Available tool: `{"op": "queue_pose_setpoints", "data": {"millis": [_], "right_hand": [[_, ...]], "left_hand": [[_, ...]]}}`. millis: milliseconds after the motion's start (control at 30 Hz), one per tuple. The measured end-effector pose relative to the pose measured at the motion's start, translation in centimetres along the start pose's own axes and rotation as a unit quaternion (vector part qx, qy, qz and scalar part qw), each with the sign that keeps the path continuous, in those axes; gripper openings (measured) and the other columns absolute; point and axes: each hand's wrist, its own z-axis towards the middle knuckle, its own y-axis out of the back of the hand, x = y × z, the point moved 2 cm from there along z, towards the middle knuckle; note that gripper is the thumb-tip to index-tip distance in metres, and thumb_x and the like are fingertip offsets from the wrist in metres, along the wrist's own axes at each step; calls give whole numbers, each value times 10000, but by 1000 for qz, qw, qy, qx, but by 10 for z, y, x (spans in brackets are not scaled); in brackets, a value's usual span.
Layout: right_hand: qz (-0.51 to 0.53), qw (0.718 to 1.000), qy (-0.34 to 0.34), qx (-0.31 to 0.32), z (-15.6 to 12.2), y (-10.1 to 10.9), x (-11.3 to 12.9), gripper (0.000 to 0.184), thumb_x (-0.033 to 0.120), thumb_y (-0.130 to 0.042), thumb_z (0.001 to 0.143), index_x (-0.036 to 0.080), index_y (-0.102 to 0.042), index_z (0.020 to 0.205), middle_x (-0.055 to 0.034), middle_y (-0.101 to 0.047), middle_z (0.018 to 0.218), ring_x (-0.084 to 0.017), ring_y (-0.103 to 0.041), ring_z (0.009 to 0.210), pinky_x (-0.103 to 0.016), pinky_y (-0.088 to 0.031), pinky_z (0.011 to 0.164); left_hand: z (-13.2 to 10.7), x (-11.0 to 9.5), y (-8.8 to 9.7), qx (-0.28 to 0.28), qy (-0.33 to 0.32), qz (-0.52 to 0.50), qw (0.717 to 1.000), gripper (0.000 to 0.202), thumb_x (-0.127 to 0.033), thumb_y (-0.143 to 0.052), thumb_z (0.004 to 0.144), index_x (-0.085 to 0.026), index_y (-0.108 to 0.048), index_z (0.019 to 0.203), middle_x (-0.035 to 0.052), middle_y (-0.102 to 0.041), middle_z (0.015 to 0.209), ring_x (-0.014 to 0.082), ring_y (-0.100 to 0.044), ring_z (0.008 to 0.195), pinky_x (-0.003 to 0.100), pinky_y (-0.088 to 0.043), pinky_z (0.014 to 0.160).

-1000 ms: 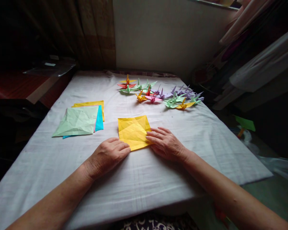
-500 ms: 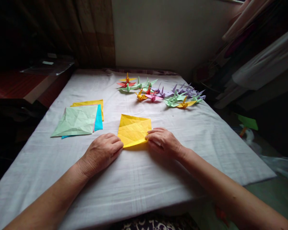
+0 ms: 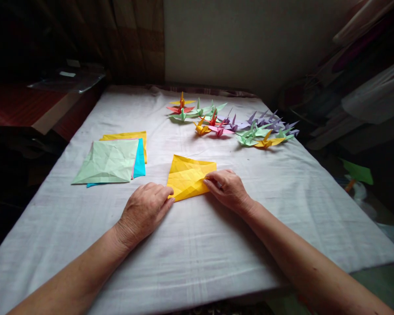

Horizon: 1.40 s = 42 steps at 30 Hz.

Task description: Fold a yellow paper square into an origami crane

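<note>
Mid-frame, left hand (image 3: pixel 146 205) and right hand (image 3: pixel 227 190) pinch yellow origami paper (image 3: pixel 188 175), seemingly folding it; neat creasing calls for aligned edges.

Bare forearms (image 3: pixel 82 262), creased left wrist (image 3: pixel 121 234); small dark spot (image 3: pixel 315 268) on right forearm (image 3: pixel 295 245); sliver of dark, pale-patterned clothing (image 3: pixel 200 312) below.

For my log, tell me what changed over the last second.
The yellow paper turned slightly clockwise; the right hand, its fingers outstretched before, now pinches the paper's right edge. The left hand stayed at the near left corner. The paper stack and paper birds stayed put.
</note>
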Motion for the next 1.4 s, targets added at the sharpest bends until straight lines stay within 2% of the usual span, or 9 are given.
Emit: {"op": "queue_pose_setpoints", "data": {"millis": [200, 400, 733, 800, 867, 967, 1100, 1233, 1400], "right_hand": [[-26, 999, -7, -22, 0, -6, 1, 181, 307, -559, 917, 224, -627, 772, -16, -706, 734, -169, -630, 675, -306, -399, 742], [-53, 998, -20, -22, 0, -7, 2, 214, 337, -565, 914, 223, -606, 737, -11, -678, 705, -173, -592, 662, -306, -372, 719], [-80, 996, -28, -10, 2, -8, 7, 214, 337, -583, 917, 215, -596, 742, -18, -674, 710, -179, -588, 673, -314, -347, 717], [-77, 996, -32, -12, 2, -9, 7, 187, 335, -585, 912, 218, -599, 767, -18, -672, 715, -187, -594, 684, -321, -354, 722], [-69, 997, -38, -27, 1, -9, 6, 128, 335, -589, 902, 212, -618, 881, -26, -675, 741, -209, -609, 724, -334, -374, 743], [-63, 996, -34, -60, 0, -8, 5, 238, 330, -595, 889, 179, -595, 1073, -87, -699, 915, -257, -630, 879, -369, -407, 808], [-71, 995, -20, -64, -1, -8, 15, 315, 372, -606, 879, 189, -577, 1134, -162, -610, 1277, -308, -535, 1203, -441, -372, 989], [-94, 995, -38, -11, 0, -16, 35, 598, 551, -643, 826, 182, -534, 1283, -188, -413, 1499, -346, -308, 1419, -527, -228, 1124], [-109, 982, -133, 78, 0, -19, 35, 811, 642, -661, 767, 164, -480, 1397, -213, -285, 1571, -378, -220, 1458, -573, -191, 1136]], "left_hand": [[1, -1, 1, -8, -10, 3, 1000, 126, -238, -519, 934, -185, -626, 976, 43, -686, 828, 228, -605, 787, 359, -443, 729], [1, -1, 1, 16, -18, 20, 1000, 175, -263, -492, 957, -225, -662, 942, 37, -649, 802, 204, -568, 770, 331, -429, 706], [1, -3, 1, 30, -66, 21, 997, 249, -202, -539, 941, -298, -692, 1112, 33, -627, 823, 210, -533, 742, 356, -417, 702], [2, -3, 1, 36, -71, 26, 996, 252, -198, -544, 937, -297, -695, 1113, 35, -626, 822, 211, -532, 740, 360, -419, 704], [3, -3, 2, 38, -75, 30, 996, 242, -197, -545, 937, -291, -701, 1097, 35, -624, 812, 207, -531, 736, 357, -418, 702], [4, -4, 3, 37, -81, 36, 995, 226, -202, -558, 937, -290, -705, 1085, 31, -621, 807, 203, -532, 735, 354, -415, 705], [5, -4, 3, 46, -79, 42, 995, 208, -222, -607, 917, -297, -704, 1086, 25, -622, 807, 208, -532, 739, 355, -408, 705], [4, -4, 2, 53, -78, 44, 995, 250, -248, -647, 900, -310, -690, 1138, 18, -623, 810, 207, -526, 737, 348, -398, 697], [4, -4, 1, 56, -69, 40, 995, 247, -258, -650, 902, -322, -694, 1137, 15, -619, 813, 201, -530, 753, 339, -394, 705]]}}
